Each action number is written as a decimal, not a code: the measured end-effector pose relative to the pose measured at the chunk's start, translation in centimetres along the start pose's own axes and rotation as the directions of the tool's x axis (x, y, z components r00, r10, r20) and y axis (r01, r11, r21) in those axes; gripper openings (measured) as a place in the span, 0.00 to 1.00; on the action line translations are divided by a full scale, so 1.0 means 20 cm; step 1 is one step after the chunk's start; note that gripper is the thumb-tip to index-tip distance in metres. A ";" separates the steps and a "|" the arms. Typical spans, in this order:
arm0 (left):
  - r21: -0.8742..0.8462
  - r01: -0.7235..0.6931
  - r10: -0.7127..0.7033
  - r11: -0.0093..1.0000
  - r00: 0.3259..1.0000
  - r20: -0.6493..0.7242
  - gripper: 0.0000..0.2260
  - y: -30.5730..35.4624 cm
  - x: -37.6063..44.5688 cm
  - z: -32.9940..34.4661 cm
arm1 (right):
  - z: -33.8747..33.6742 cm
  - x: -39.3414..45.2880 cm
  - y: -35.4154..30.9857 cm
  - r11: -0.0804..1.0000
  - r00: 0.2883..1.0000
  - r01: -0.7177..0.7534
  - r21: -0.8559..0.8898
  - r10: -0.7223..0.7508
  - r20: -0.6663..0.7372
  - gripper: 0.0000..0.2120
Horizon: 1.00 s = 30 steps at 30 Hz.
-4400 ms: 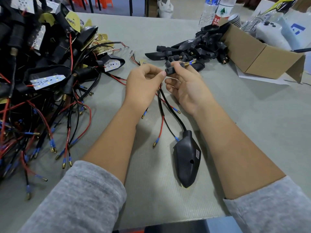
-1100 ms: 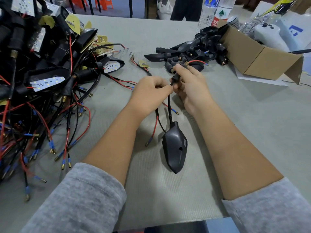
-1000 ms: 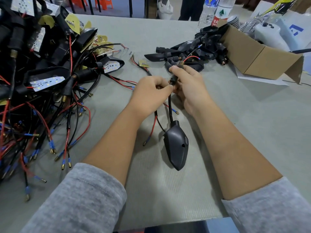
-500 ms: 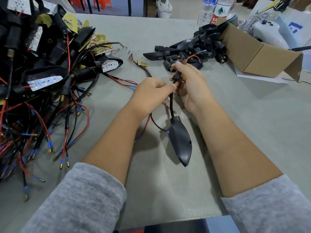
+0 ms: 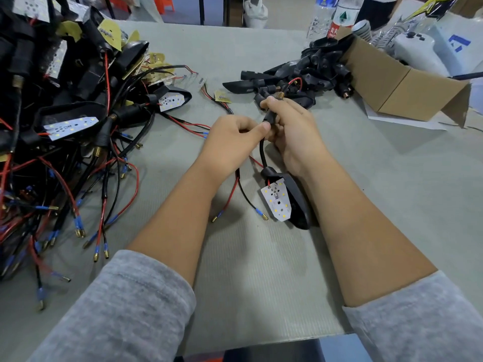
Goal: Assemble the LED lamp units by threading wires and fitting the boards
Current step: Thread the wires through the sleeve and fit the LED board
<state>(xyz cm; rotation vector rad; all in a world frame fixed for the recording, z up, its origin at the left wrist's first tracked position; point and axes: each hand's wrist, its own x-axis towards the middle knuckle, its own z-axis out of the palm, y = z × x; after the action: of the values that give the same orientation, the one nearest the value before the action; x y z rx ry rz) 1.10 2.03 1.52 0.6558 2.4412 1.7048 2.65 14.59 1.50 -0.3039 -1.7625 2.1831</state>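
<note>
Head view, hands: the left hand (image 5: 232, 138) and right hand (image 5: 295, 131) meet above the desk (image 5: 261, 270); each grip is clamped on the black stem (image 5: 269, 116), thumb and fingers pinching it.
Head view, unit in hand: the stem's cable runs down to a black shell (image 5: 298, 202) lying on the desk between the forearms, open side up, with the white LED board (image 5: 277, 201) resting in its mouth, not visibly pressed home.
Head view, wires: a red and a black lead (image 5: 236, 189) trail out below the left hand, their tips on the desk.
Head view, done: a heap of wired units (image 5: 60, 121) fills the left of the desk.
Head view, left: empty shells (image 5: 300, 74) lie by the box (image 5: 402, 82) at the right.
Progress (judged): threading looks nearly done for this unit; board seating remains, and many shells are unstarted.
</note>
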 end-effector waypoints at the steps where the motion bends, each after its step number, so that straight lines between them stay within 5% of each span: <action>1: -0.015 0.022 -0.022 1.000 1.000 0.010 0.13 0.00 0.00 0.00 | -0.01 0.00 0.00 1.000 1.000 -0.007 0.018 0.007 0.003 0.06; 10: -0.013 0.052 -0.049 0.999 0.990 0.134 0.13 0.00 -0.01 -0.02 | -0.04 0.05 0.03 0.969 0.998 -0.008 0.247 0.025 -0.065 0.09; 18: -0.021 -0.016 0.018 1.000 0.995 0.100 0.13 -0.01 0.00 -0.02 | -0.02 0.01 0.02 0.999 0.998 -0.009 0.035 0.007 0.059 0.06; 30: -0.114 0.078 -0.064 0.990 0.991 0.122 0.12 0.02 -0.01 -0.03 | -0.03 0.02 0.02 0.984 0.999 0.023 0.176 -0.016 -0.038 0.07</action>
<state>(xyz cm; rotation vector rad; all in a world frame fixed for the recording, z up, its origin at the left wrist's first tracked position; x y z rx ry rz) 1.15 1.58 2.02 0.6283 2.2374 1.7163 2.43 15.17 1.02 -0.2806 -1.5333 2.2854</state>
